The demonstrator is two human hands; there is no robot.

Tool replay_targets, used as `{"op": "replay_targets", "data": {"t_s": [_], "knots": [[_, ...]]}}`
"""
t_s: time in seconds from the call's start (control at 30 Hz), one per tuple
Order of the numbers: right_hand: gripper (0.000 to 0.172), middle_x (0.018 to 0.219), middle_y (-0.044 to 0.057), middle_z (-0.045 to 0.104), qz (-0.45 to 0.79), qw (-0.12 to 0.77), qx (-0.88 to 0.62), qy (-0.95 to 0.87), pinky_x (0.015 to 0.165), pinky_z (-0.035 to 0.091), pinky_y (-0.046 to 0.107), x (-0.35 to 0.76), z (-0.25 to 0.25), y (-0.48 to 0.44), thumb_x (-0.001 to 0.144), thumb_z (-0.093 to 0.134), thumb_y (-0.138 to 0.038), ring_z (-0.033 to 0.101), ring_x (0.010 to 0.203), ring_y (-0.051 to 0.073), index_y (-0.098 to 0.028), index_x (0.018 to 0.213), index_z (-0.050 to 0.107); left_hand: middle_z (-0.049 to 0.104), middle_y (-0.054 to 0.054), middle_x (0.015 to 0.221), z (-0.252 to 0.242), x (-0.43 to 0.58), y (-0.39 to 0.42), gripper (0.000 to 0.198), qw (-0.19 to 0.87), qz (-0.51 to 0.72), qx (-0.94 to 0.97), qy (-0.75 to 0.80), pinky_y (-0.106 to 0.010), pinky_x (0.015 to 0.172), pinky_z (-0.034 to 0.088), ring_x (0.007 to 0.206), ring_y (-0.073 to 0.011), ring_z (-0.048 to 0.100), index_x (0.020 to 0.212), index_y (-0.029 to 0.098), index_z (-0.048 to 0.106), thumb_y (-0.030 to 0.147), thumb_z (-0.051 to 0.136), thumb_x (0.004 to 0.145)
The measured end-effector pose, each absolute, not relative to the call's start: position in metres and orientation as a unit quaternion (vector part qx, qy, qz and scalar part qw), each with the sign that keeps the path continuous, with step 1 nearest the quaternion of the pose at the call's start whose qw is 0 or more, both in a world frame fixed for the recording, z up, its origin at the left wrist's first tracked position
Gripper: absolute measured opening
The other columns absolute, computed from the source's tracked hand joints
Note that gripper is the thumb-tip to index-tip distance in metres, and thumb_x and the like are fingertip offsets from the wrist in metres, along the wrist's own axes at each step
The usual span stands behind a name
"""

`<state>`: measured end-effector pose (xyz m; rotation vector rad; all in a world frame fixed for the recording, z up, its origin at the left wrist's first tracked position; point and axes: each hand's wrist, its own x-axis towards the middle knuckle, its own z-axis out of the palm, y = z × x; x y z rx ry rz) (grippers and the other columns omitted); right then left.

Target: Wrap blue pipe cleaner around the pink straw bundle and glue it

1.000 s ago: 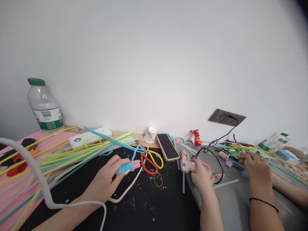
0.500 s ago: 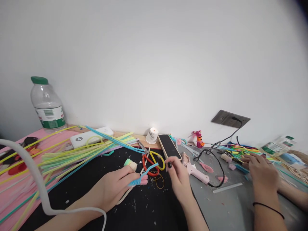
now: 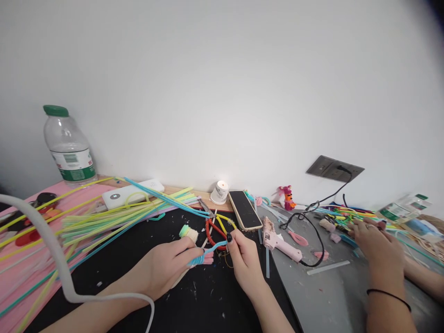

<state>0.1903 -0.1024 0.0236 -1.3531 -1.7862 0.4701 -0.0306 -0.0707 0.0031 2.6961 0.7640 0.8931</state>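
My left hand is closed around a small pipe-cleaner figure, whose cream and mint-green end sticks up above the fingers. Pink pipe-cleaner ends poke out at the right of that grip. A blue pipe cleaner is coiled around the pink ones, and its free end runs to my right hand, pinched between thumb and forefinger. Behind it lie pliers with red and yellow handles, partly covered by the right hand. The part of the figure inside my left palm is hidden.
Loose pipe cleaners spread over the left side, near a bottle and a white power bank. A phone, paper cup and pink glue gun lie ahead. At right, another person's hands work. A white cable crosses the left foreground.
My right hand has moved left and taken hold of the blue pipe cleaner's free end, which stuck out loose before. My left hand keeps its grip, almost unmoved.
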Motion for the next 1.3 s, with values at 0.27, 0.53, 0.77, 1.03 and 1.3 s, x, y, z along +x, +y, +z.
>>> {"op": "replay_targets", "data": {"t_s": [0.27,0.53,0.77,1.03,1.3], "knots": [[0.026,0.058,-0.005,0.036,0.102,0.437,-0.498,-0.742,0.049,0.026,0.021,0.183,0.021,-0.107,0.094,0.038,-0.019,0.037,0.05,0.01,-0.02,0.067,0.037,0.058,-0.006,0.103,0.004,-0.036,-0.065,0.031,0.162,0.284,0.885,0.332,-0.025,0.073,0.052,0.086,-0.017,0.064,0.12,0.024,0.052,0.015,0.038,0.093],[0.018,0.062,-0.004,0.042,0.038,0.413,-0.479,-0.774,0.052,0.028,0.023,0.178,0.014,-0.11,0.09,0.038,-0.012,0.042,0.053,0.011,-0.02,0.075,0.041,0.054,-0.006,0.1,0.005,-0.033,-0.067,0.027,0.218,0.297,0.839,0.4,-0.027,0.074,0.05,0.084,-0.0183,0.061,0.117,0.021,0.054,0.025,0.038,0.095],[0.016,0.063,-0.003,0.046,0.036,0.39,-0.476,-0.787,0.052,0.03,0.023,0.172,0.01,-0.109,0.091,0.038,-0.013,0.045,0.054,0.011,-0.019,0.078,0.045,0.052,-0.007,0.1,0.006,-0.033,-0.067,0.033,0.25,0.308,0.807,0.438,-0.034,0.078,0.048,0.086,-0.0211,0.059,0.12,0.02,0.053,0.034,0.035,0.096],[0.016,0.065,-0.001,0.051,-0.004,0.359,-0.459,-0.812,0.055,0.032,0.024,0.163,0.007,-0.112,0.09,0.039,-0.012,0.047,0.056,0.012,-0.019,0.077,0.046,0.055,-0.009,0.101,0.002,-0.033,-0.065,0.037,0.264,0.348,0.774,0.459,-0.036,0.086,0.046,0.097,-0.0242,0.057,0.122,0.017,0.055,0.034,0.039,0.094],[0.02,0.063,-0.001,0.052,-0.031,0.336,-0.466,-0.818,0.054,0.029,0.025,0.158,0.0,-0.11,0.092,0.038,-0.014,0.047,0.055,0.013,-0.019,0.074,0.046,0.062,-0.008,0.098,0.01,-0.026,-0.065,0.035,0.356,0.387,0.7,0.484,-0.032,0.075,0.046,0.085,-0.0221,0.059,0.112,0.017,0.063,0.038,0.046,0.089]]}}
